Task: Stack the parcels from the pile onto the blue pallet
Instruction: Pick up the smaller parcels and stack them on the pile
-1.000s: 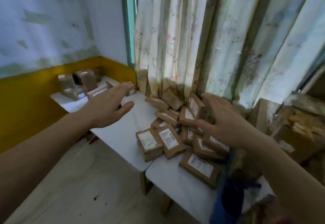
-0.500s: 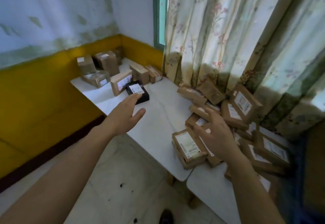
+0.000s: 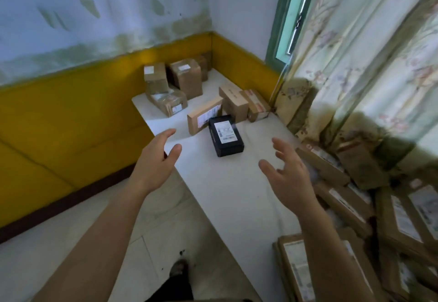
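So I'm standing at the white table (image 3: pixel 227 197) and both my hands are hanging over it holding nothing at all. My left hand (image 3: pixel 156 161) is hovering over the table's left edge, fingers relaxed and spread, thumb sticking out to the right. Past it, in the far corner against the yellow wall (image 3: pixel 59 121), a handful of brown cardboard parcels (image 3: pixel 187 81) are sitting, some standing upright, one flatter taped one (image 3: pixel 169 102) lying in front of them. All of them look closed, so I can't tell what's in any of them.

Moving right, a long thin brown box (image 3: pixel 203 118) is standing on its edge with its label facing me, and just in front of it, touching or nearly touching, a black box (image 3: pixel 226 139) with a white label on top is lying flat on the table. It's sitting between my two hands but further away, and neither hand is touching it. Behind it two more brown boxes (image 3: pixel 244 103) are leaning together near the curtain.

My right hand (image 3: pixel 288 178) is floating above the table's bare middle, palm turned inward, fingers loose and slightly curled, gripping nothing.

Further right, the main pile of parcels (image 3: pixel 355 209) is spreading along the table under the floral curtain (image 3: pixel 369 48), flat brown packets with white labels overlapping each other every which way, all sealed. The nearest one (image 3: pixel 301 268) is lying partly under my right forearm. It's pretty blurry on that side.
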